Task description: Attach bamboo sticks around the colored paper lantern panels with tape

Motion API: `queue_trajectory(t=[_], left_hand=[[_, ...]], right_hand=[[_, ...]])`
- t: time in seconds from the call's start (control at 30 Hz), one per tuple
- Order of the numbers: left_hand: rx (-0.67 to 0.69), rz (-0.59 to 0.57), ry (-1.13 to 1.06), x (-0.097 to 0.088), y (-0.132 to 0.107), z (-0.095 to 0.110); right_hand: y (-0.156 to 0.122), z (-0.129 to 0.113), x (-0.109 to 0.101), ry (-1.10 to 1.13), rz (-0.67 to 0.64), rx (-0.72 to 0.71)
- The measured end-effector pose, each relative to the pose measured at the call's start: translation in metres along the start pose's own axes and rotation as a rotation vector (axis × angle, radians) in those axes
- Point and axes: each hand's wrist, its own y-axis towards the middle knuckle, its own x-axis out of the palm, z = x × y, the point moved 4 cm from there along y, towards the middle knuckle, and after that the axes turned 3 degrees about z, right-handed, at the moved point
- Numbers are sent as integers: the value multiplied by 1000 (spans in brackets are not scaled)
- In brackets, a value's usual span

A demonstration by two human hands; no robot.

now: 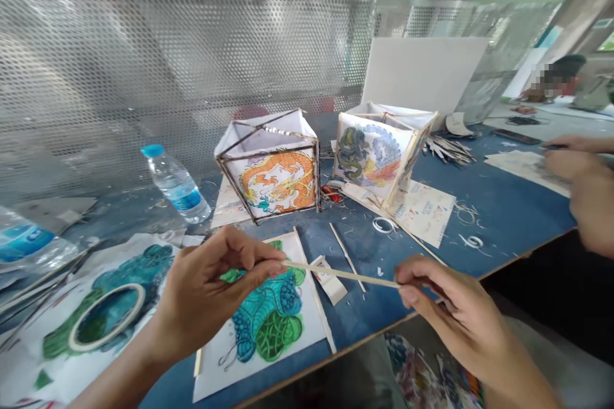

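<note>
A thin pale wooden stick [340, 273] stretches between my two hands above the table. My left hand [215, 281] pinches its left end between thumb and fingers. At the right end, the thumb and fingertips of my right hand [451, 307] grip it. Beneath my left hand lies a sheet with a blue and green butterfly painting [268, 319], partly covered by that hand. Pale strips run along the sheet's right and left edges. Another thin stick [347, 255] and a small paper scrap [329, 280] lie just beyond the held stick.
Two paper lanterns on stick frames, one with an orange dragon [281, 179], one with a phoenix [374, 156], stand behind. Water bottles [176, 185] and a tape roll [108, 317] on painted paper are at left. Another person's hands [585, 172] work at right. A perforated metal screen [192, 57] closes the back.
</note>
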Motion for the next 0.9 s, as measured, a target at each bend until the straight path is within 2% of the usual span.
queue_trajectory(t=[0.17,0.3,0.43,0.53,0.7,0.9], left_hand=[[42,158,-53,-20,-27,16],[36,298,-209,-26,-42,26],[-31,219,-487,-15,-43,24],[-27,186,-573,-6,-44,20],[31,200,-638,2,-47,21],[-38,113,-722,10,-49,22]], right_hand=[[15,0,20,357,-110,181],[10,-12,38,606,-55,339],[-1,-21,58,770,-24,398],[-8,-24,72,844,-60,419],[-20,-30,92,894,-271,449],[-33,-26,114,991,-498,479]])
